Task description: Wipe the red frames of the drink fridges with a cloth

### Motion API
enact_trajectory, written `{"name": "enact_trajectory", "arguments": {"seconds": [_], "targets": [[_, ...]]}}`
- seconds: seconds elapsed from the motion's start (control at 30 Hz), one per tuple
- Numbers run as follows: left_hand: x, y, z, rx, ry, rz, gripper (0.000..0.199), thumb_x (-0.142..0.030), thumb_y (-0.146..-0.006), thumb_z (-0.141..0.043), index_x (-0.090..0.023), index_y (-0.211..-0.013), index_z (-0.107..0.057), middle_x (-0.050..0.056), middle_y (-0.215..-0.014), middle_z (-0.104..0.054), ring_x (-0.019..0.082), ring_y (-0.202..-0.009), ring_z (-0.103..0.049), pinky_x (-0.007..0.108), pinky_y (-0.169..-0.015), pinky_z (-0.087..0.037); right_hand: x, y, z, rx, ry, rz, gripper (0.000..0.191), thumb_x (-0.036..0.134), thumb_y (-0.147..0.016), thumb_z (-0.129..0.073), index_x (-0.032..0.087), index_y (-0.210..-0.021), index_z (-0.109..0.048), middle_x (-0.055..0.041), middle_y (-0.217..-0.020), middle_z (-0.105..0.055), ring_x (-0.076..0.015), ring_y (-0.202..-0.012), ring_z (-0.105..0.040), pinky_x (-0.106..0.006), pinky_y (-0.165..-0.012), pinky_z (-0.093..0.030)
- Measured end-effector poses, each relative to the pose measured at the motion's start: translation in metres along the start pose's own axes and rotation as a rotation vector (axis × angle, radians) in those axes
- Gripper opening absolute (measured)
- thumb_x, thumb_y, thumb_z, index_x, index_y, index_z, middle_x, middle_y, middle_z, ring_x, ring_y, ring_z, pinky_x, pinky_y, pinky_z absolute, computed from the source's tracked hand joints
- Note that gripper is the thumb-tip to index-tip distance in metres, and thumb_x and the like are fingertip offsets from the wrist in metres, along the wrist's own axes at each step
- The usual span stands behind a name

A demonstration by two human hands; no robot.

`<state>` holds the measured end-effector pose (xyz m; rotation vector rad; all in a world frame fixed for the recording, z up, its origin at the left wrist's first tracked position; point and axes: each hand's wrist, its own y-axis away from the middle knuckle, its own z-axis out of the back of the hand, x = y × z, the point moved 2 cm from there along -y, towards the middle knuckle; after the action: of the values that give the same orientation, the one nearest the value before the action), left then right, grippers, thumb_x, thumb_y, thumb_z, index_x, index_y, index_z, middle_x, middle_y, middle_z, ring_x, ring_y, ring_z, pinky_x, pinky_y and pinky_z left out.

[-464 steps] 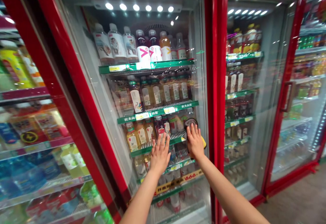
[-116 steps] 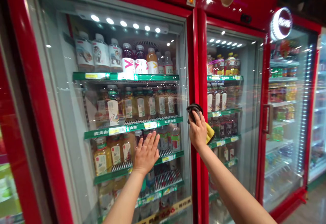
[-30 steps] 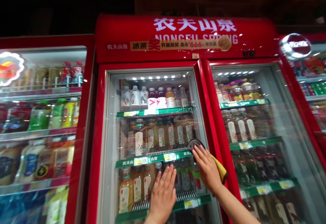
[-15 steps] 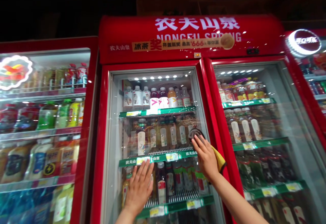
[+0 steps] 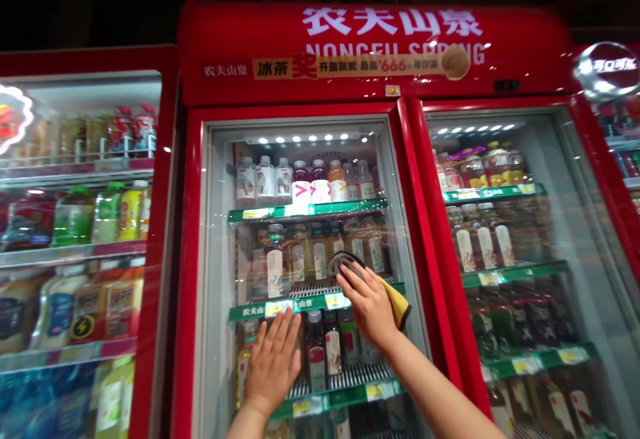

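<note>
My right hand (image 5: 369, 302) presses a grey and yellow cloth (image 5: 399, 303) against the glass door (image 5: 216, 239) of a red drinks fridge (image 5: 240, 32). Its fingers lie over the bunched grey part, while a yellow flap with a dark edge hangs out beside the wrist. Lower and to the left, my left hand (image 5: 275, 356) rests flat on the same glass with its fingers stretched out, holding nothing. Behind the glass, bottles (image 5: 275, 266) stand on shelves with green price strips (image 5: 250, 310), partly hidden by both hands.
Right of the red door frame (image 5: 430, 246) is a second glass door with bottles (image 5: 495, 246) behind it. Another drinks fridge (image 5: 167, 226) stands at the left. At the far right, a round lit sign (image 5: 607, 69) marks a further fridge.
My right hand has slid the cloth leftward across the glass, away from the door's right frame. My left hand stays flat in about the same place. The view has shifted slightly.
</note>
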<state>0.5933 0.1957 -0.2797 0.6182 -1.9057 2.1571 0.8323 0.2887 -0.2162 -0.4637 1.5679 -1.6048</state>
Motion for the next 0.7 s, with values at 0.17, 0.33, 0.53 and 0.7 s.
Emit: {"name": "enact_trajectory", "arguments": {"seconds": [0.17,0.33,0.53,0.7], "targets": [[0.0,0.001,-0.001,0.015,-0.003,-0.003,0.076,-0.04,-0.094,-0.05,-0.024,-0.162,-0.018,0.003,-0.165,-0.03,0.018,-0.156,-0.017,0.041,-0.13,-0.006,0.028,-0.007,-0.014,0.059,-0.053,0.079,0.062,0.008,-0.09,-0.045,0.027,-0.149,-0.05,-0.0019,-0.156,-0.048,-0.0224,-0.151,-0.032,-0.046,-0.119,-0.037],[-0.002,0.003,0.0,0.057,-0.023,0.01,0.08,-0.04,-0.092,-0.054,-0.023,-0.162,-0.019,0.004,-0.163,-0.035,0.018,-0.156,-0.018,0.04,-0.13,-0.007,-0.004,0.015,0.009,0.116,-0.079,0.214,0.062,0.01,-0.092,-0.046,0.029,-0.15,-0.048,-0.0017,-0.152,-0.054,-0.0207,-0.149,-0.036,-0.046,-0.119,-0.038],[-0.005,0.007,0.001,0.113,-0.058,0.002,0.079,-0.04,-0.092,-0.054,-0.021,-0.161,-0.02,0.004,-0.163,-0.035,0.019,-0.157,-0.016,0.042,-0.13,-0.007,0.014,-0.029,-0.009,-0.04,-0.015,-0.068,0.073,0.007,-0.092,-0.04,0.028,-0.16,-0.027,-0.0035,-0.158,-0.044,-0.0251,-0.151,-0.032,-0.049,-0.12,-0.034],[-0.006,0.009,0.003,0.121,-0.056,-0.01,0.076,-0.041,-0.094,-0.054,-0.02,-0.161,-0.023,0.005,-0.164,-0.034,0.02,-0.157,-0.013,0.043,-0.129,-0.004,0.034,-0.012,-0.01,0.134,-0.052,0.228,0.074,0.006,-0.091,-0.042,0.027,-0.16,-0.027,-0.0012,-0.157,-0.047,-0.0205,-0.15,-0.034,-0.043,-0.12,-0.034]]}}
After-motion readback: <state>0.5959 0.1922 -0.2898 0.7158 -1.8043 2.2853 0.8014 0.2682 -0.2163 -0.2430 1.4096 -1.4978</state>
